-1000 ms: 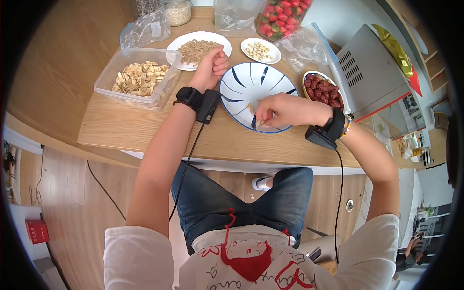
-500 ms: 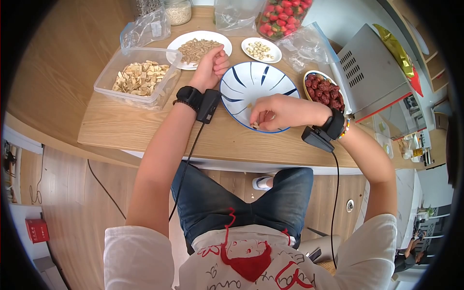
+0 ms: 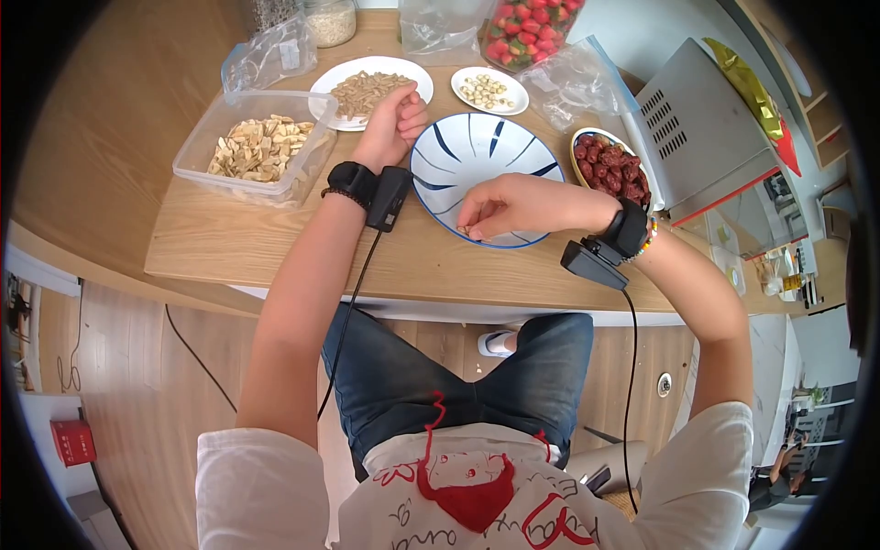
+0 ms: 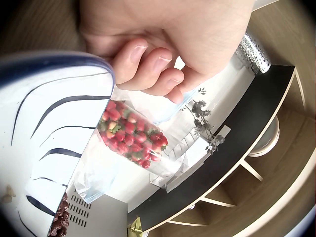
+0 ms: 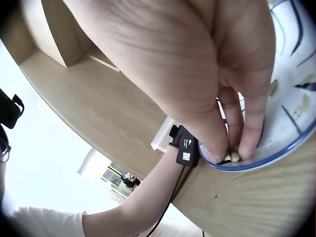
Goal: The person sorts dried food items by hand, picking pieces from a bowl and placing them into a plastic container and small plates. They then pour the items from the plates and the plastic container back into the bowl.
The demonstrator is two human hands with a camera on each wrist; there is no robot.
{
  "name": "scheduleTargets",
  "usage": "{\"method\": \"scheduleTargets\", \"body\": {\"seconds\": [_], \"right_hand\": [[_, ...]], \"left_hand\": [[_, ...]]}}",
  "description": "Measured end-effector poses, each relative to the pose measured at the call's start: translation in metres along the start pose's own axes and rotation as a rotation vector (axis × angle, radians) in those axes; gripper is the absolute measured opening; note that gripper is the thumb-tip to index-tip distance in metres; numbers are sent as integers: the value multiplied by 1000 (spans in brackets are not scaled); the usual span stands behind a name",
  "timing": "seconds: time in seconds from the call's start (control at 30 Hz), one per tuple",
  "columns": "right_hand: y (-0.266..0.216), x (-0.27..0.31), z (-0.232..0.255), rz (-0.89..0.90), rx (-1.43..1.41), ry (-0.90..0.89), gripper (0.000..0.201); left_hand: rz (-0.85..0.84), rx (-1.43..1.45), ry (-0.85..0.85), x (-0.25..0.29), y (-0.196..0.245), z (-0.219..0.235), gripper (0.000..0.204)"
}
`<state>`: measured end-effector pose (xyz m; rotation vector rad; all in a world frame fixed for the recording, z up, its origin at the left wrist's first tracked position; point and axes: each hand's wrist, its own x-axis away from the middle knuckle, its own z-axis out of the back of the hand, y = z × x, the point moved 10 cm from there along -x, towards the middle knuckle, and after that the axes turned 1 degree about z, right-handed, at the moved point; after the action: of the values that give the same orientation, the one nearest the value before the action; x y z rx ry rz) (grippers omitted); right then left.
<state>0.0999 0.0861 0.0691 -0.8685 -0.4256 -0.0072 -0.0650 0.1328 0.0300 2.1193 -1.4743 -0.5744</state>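
A white bowl (image 3: 463,151) with blue strokes and a blue rim sits near the table's front edge. Over its near side, my right hand (image 3: 527,203) points fingers and thumb downward. In the right wrist view the thumb and fingertips pinch small pale seed pieces (image 5: 233,157) just inside the rim; a few more pale bits (image 5: 297,112) lie on the bowl's surface. My left hand (image 3: 396,126) rests at the bowl's left side, fingers loosely curled and holding nothing. It lies just in front of a white plate (image 3: 321,87) of brown slender pieces (image 3: 359,90).
On the left stands a clear plastic box (image 3: 188,167) of pale dried slices (image 3: 261,148). Behind the bowl is a small plate of pale round seeds (image 3: 486,91). Red dates (image 3: 605,167) fill a dish at right, beside a grey vented appliance (image 3: 692,119). Strawberries (image 3: 532,27) stand at the back.
My right hand has shifted left along the bowl's near edge, its fingertips coming together on small pale pieces. My left hand keeps its place beside the bowl.
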Motion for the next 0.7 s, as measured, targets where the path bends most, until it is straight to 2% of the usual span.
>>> {"method": "scheduleTargets", "body": {"seconds": [0.43, 0.53, 0.7], "right_hand": [[7, -5, 3, -57, 39, 23, 17], [7, -5, 2, -71, -25, -5, 16], [-2, -3, 6, 9, -52, 50, 17]], "left_hand": [[0, -5, 7, -1, 1, 1, 27], [2, -7, 6, 0, 1, 1, 26], [-1, -10, -3, -1, 1, 1, 25]]}}
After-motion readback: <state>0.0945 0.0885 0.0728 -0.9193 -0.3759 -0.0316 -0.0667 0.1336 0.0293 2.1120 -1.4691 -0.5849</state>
